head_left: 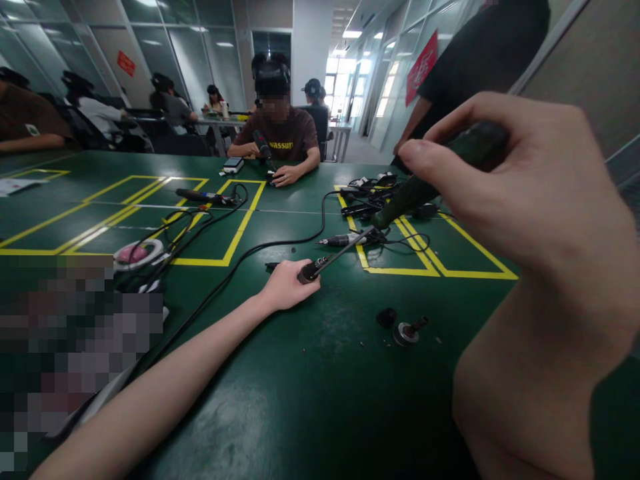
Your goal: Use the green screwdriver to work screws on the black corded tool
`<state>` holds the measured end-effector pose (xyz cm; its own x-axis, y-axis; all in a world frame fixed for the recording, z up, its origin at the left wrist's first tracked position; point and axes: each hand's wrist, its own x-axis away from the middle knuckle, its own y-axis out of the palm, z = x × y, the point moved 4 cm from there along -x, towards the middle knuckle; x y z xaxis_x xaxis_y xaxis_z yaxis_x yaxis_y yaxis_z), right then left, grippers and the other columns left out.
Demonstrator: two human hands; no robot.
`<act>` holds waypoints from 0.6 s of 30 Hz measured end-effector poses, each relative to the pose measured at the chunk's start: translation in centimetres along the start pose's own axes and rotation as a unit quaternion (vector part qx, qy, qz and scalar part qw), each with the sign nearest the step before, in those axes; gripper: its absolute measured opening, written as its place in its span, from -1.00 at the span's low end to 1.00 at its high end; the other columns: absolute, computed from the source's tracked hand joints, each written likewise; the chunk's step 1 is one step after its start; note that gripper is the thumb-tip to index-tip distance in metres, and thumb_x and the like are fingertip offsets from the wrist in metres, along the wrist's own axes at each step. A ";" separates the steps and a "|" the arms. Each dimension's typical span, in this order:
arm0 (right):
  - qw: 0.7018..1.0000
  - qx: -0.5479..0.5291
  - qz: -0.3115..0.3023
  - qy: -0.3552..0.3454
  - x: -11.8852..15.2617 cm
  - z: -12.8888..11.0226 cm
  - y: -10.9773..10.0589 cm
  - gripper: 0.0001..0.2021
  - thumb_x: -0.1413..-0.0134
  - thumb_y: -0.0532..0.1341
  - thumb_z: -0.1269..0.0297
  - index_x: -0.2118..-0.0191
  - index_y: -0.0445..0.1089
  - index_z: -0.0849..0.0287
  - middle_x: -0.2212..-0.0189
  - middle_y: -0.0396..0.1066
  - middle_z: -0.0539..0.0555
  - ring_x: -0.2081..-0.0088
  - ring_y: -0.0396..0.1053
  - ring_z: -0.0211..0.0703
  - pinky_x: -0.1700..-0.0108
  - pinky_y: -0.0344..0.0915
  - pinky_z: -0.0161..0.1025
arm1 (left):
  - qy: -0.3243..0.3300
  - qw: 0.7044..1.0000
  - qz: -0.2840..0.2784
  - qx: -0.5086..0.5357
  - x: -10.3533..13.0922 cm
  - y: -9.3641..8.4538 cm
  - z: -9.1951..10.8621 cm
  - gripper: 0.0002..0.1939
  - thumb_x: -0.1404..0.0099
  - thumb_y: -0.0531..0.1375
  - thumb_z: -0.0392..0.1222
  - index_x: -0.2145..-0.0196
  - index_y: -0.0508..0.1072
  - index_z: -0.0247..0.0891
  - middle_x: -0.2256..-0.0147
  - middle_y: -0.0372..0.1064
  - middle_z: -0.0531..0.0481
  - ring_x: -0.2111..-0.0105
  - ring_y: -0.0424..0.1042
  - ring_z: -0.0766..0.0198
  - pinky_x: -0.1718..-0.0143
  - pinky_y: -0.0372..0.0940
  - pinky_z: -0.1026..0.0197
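Note:
My left hand (289, 287) is closed around a small black cylindrical part (307, 273) with some metal at its upper end, above the green table. In my right hand (545, 193), close to the camera, is a screwdriver (407, 200) with a dark green handle. Its thin shaft slants down to the left, and the tip reaches the end of the black part; whether it sits on a screw is too small to tell. A round metal piece with a brownish stub (406, 333) and a small black cap (387, 317) lie to the right of my left hand.
A pile of black cables and tools (373, 193) lies beyond, with a grey-black pen-shaped tool (345, 240) before it. Black cords (235, 257) cross the left side near a white tape roll (140, 253). Yellow tape (400, 271) marks the table. A person (280, 133) works opposite.

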<state>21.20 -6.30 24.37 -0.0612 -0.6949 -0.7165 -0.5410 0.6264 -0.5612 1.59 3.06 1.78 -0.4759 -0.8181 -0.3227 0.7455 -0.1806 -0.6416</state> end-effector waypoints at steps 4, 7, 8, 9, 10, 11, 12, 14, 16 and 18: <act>1.000 0.010 -0.011 0.009 0.1 0.0 0.1 -0.74 -0.17 0.36 0.03 0.41 0.44 0.06 0.46 0.44 0.02 0.41 0.37 -0.17 0.38 0.24 -0.15 | 0.002 1.000 0.001 -0.001 0.0 0.1 -0.1 -0.71 -0.24 0.23 -0.19 0.55 0.21 -0.20 0.59 0.13 0.17 0.54 0.14 0.37 0.41 0.03 0.26; 1.000 0.000 -0.010 0.009 0.1 -0.3 0.1 -0.93 -0.08 0.34 0.26 0.35 0.47 0.10 0.40 0.46 -0.03 0.38 0.37 -0.24 0.35 0.25 -0.22 | 0.002 1.000 0.002 -0.003 -0.1 0.1 -0.1 -0.71 -0.23 0.23 -0.19 0.55 0.19 -0.19 0.60 0.12 0.17 0.54 0.13 0.37 0.41 0.03 0.26; 1.000 0.000 -0.009 0.011 0.1 -0.4 0.1 -0.97 -0.04 0.32 0.32 0.34 0.48 0.10 0.40 0.45 -0.04 0.39 0.34 -0.26 0.35 0.24 -0.24 | 0.002 1.000 0.002 -0.004 -0.1 0.1 -0.1 -0.70 -0.23 0.22 -0.18 0.55 0.19 -0.19 0.60 0.12 0.18 0.54 0.13 0.37 0.41 0.03 0.26; 1.000 0.002 -0.008 0.014 0.1 -0.4 0.1 -0.96 -0.01 0.30 0.35 0.35 0.48 0.10 0.41 0.43 -0.04 0.40 0.32 -0.27 0.36 0.22 -0.24 | 0.002 1.000 0.001 -0.005 -0.1 0.1 -0.1 -0.70 -0.23 0.22 -0.18 0.56 0.18 -0.19 0.60 0.11 0.18 0.54 0.13 0.37 0.41 0.03 0.26; 1.000 0.004 -0.005 0.017 0.1 -0.4 0.0 -0.98 -0.01 0.30 0.35 0.37 0.47 0.11 0.43 0.41 -0.04 0.42 0.30 -0.27 0.38 0.21 -0.24 | 0.002 1.000 0.001 -0.005 -0.1 0.1 0.0 -0.70 -0.23 0.22 -0.18 0.56 0.18 -0.19 0.60 0.12 0.17 0.54 0.13 0.37 0.41 0.03 0.26; 1.000 0.006 -0.005 0.016 0.1 -0.5 0.0 -0.97 -0.05 0.31 0.31 0.38 0.47 0.11 0.45 0.39 -0.04 0.43 0.29 -0.27 0.40 0.19 -0.23 | 0.002 1.000 0.001 -0.005 -0.1 0.0 0.0 -0.70 -0.23 0.22 -0.18 0.56 0.18 -0.19 0.60 0.12 0.17 0.54 0.14 0.37 0.41 0.03 0.26; 1.000 0.007 -0.008 0.013 0.2 -0.5 0.0 -0.89 -0.11 0.33 0.23 0.39 0.46 0.11 0.46 0.37 -0.03 0.44 0.29 -0.25 0.40 0.18 -0.21 | 0.001 1.000 0.002 -0.004 -0.1 0.0 0.0 -0.70 -0.22 0.22 -0.18 0.56 0.17 -0.19 0.60 0.12 0.17 0.55 0.14 0.37 0.41 0.04 0.26; 1.000 0.005 -0.015 0.000 0.2 -0.4 0.0 -0.72 -0.23 0.33 0.03 0.39 0.48 0.13 0.48 0.36 0.00 0.43 0.31 -0.22 0.40 0.18 -0.19 | 0.001 1.000 0.002 -0.002 -0.1 0.0 0.1 -0.70 -0.22 0.23 -0.18 0.56 0.17 -0.19 0.60 0.13 0.17 0.55 0.14 0.37 0.41 0.04 0.26; 1.000 0.000 -0.022 -0.005 0.2 -0.3 0.0 -0.69 -0.23 0.35 -0.01 0.37 0.50 0.13 0.46 0.38 0.00 0.42 0.33 -0.21 0.38 0.20 -0.18 | 0.001 1.000 0.002 0.000 -0.1 -0.1 0.1 -0.69 -0.21 0.23 -0.18 0.56 0.16 -0.18 0.61 0.12 0.17 0.55 0.13 0.37 0.42 0.03 0.26; 1.000 -0.009 -0.025 0.000 0.2 -0.2 -0.1 -0.80 -0.16 0.37 0.10 0.36 0.49 0.10 0.42 0.43 -0.01 0.39 0.35 -0.21 0.36 0.24 -0.19 | 0.002 1.000 0.003 0.000 -0.1 -0.1 0.1 -0.69 -0.22 0.22 -0.17 0.56 0.16 -0.18 0.61 0.11 0.17 0.55 0.12 0.37 0.43 0.03 0.26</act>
<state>21.06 -6.59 24.39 -0.0341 -0.7259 -0.6869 -0.5588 0.5837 -0.5891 1.60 3.11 1.91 -0.4730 -0.8171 -0.3295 0.7488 -0.1758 -0.6391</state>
